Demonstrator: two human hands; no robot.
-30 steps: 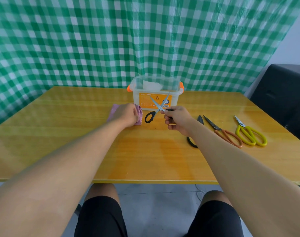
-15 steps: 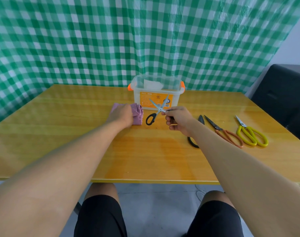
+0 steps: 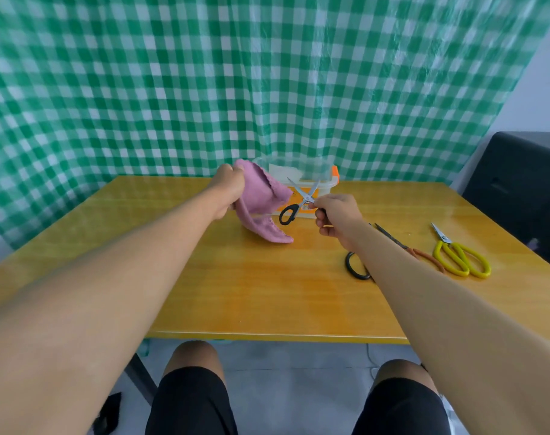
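Over the yellow surface [image 3: 267, 293], the left hand [image 3: 228, 191] gripped a pink cloth [image 3: 261, 196] in the air; the right hand [image 3: 336, 219] closed its fingers [image 3: 321, 221] on open scissors [image 3: 301, 200] before a plastic box [image 3: 327, 183].

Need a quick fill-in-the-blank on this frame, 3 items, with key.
1. The left hand grips a ____ cloth.
2. The right hand holds the black-handled scissors with their blades ____.
3. The rightmost scissors lying on the table have ____ handles.

Missing words: pink; open; yellow.
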